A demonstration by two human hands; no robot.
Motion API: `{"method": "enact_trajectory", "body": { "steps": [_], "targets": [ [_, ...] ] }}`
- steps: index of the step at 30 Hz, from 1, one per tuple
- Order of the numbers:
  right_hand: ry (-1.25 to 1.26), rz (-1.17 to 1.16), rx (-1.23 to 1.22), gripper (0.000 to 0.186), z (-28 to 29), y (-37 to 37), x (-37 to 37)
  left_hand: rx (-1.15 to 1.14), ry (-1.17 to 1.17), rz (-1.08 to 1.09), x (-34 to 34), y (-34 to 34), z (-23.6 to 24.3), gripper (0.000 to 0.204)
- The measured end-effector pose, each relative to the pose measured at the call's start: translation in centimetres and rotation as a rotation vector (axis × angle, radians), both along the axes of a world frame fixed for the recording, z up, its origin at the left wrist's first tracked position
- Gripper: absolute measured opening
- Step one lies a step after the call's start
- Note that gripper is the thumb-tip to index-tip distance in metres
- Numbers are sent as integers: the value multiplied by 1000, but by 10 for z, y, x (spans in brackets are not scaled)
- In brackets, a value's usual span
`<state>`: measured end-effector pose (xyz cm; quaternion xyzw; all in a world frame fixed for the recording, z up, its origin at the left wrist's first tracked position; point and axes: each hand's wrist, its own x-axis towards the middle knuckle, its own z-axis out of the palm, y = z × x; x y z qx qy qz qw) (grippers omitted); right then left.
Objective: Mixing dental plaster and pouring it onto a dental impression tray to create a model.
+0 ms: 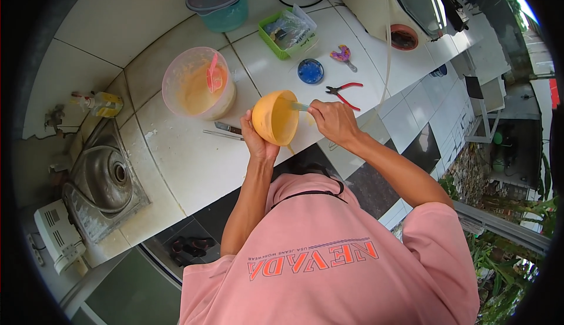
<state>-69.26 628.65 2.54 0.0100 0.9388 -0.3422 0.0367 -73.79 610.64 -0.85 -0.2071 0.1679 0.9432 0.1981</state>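
Note:
My left hand (pixel 259 139) is wrapped round a yellow-orange mixing bowl (pixel 267 113), tilted with its mouth toward the right. Inside the bowl is a yellowish coating, and a small drip hangs below its rim. A spatula (pixel 301 107) with a bluish-green stem reaches into the bowl, its far end hidden there. My right hand (pixel 335 120) is closed on its handle. Left of the bowl, a pink translucent tub (pixel 170 84) holds pale powder and a pink scoop (pixel 215 78). A dark-handled knife-like tool (pixel 228 128) and thin metal tweezers (pixel 223 134) lie beside my left hand.
Red-handled pliers (pixel 344 94), a blue round dish (pixel 310 71), a purple-and-yellow dental impression tray (pixel 343 56) and a green basket (pixel 271 42) lie beyond the bowl. A lidded teal bucket (pixel 222 14) stands behind. A sink (pixel 106 175) is at left, a beige machine (pixel 370 4) at far right.

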Motion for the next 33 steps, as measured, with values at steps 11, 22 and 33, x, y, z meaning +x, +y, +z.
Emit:
{"method": "enact_trajectory", "body": {
  "steps": [11, 22, 33],
  "targets": [
    [-809, -51, -380, 21, 7, 11, -1, -20, -20, -62, -6, 10, -6, 36],
    [-649, 2, -269, 24, 46, 8, -2, 38, 17, -44, -12, 29, -3, 39],
    [120, 224, 376, 17, 77, 12, 13, 133, -53, -102, 2, 32, -7, 42]
  ]
}}
